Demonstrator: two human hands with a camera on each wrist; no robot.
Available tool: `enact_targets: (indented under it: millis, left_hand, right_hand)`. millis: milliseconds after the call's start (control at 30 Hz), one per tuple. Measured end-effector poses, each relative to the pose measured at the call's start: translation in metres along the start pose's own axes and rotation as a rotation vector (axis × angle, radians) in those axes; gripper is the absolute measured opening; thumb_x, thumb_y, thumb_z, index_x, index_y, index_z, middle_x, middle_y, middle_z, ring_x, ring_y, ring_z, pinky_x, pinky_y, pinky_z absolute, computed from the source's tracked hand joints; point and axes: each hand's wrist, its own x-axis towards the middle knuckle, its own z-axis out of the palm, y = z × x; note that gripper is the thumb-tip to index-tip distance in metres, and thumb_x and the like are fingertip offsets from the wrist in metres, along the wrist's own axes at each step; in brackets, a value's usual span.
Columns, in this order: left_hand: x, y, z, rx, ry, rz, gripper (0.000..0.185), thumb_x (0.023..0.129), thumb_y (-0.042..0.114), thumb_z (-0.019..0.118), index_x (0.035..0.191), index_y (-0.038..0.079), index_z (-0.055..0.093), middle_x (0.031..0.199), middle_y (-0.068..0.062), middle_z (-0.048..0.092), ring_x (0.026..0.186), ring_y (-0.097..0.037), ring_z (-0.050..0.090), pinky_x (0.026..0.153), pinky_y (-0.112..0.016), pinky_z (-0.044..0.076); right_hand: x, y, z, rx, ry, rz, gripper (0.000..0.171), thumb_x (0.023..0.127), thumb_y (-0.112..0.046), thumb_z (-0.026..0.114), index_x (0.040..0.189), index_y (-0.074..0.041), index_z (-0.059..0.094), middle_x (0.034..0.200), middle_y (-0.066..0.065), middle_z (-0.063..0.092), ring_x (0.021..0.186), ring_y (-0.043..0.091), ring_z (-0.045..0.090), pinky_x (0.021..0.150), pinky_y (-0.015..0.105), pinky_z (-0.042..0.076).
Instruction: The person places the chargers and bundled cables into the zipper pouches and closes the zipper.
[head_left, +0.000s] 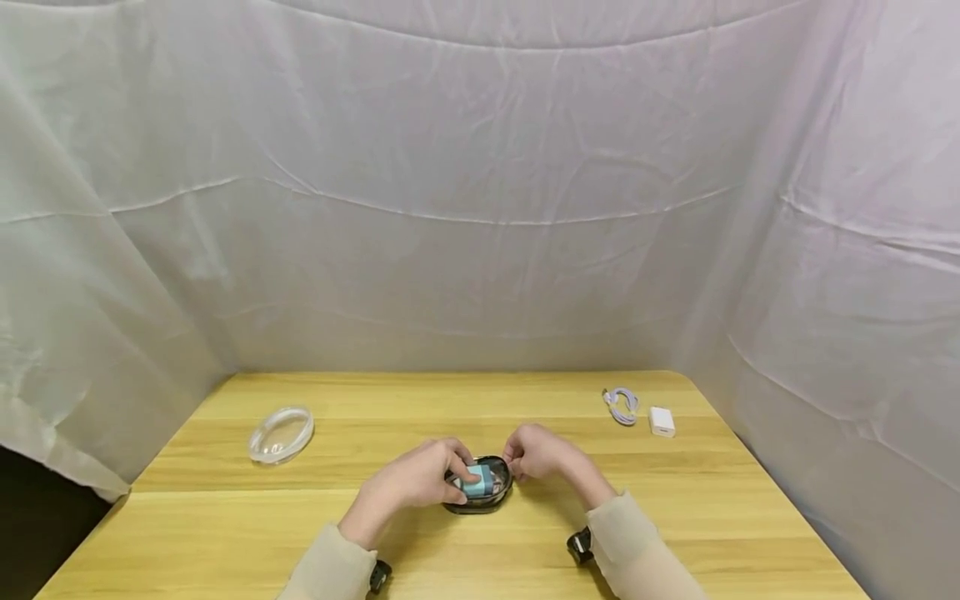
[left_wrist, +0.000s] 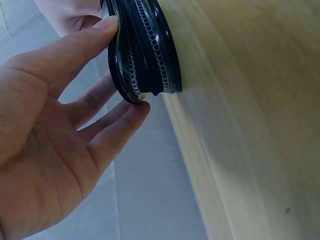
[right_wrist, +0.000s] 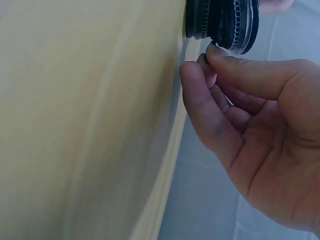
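Observation:
A small black oval zipper case [head_left: 480, 493] lies on the wooden table [head_left: 225, 533], near its front middle, with a teal object [head_left: 478, 481] inside it. My left hand [head_left: 461, 477] holds the case from the left, fingertips over the teal object. In the left wrist view the case's zipper teeth [left_wrist: 145, 50] show, and my left hand [left_wrist: 125, 65] brackets the rim between thumb and fingers. My right hand [head_left: 513, 457] is at the case's right edge. In the right wrist view this right hand [right_wrist: 202, 60] pinches a small dark zipper pull beside the case [right_wrist: 222, 20].
A clear round plastic lid [head_left: 281, 434] lies at the left of the table. A coiled white cable [head_left: 622, 406] and a white charger block [head_left: 662, 421] sit at the back right. White cloth [head_left: 480, 208] hangs behind the table and on both sides.

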Motion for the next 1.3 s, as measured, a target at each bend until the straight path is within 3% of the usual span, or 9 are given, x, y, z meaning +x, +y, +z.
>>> enact_targets:
  millis: [1300]
  left_hand:
    - [0.001, 0.0, 0.001, -0.018, 0.008, -0.013, 0.027, 0.08, 0.009, 0.089, 0.106, 0.012, 0.083, 0.124, -0.005, 0.068, 0.109, -0.026, 0.065, 0.094, -0.039, 0.057]
  right_hand:
    - [-0.015, 0.0, -0.003, 0.069, -0.029, 0.021, 0.017, 0.09, 0.013, 0.068, 0.081, -0.002, 0.068, 0.078, 0.006, 0.067, 0.069, 0.02, 0.068, 0.064, 0.036, 0.062]
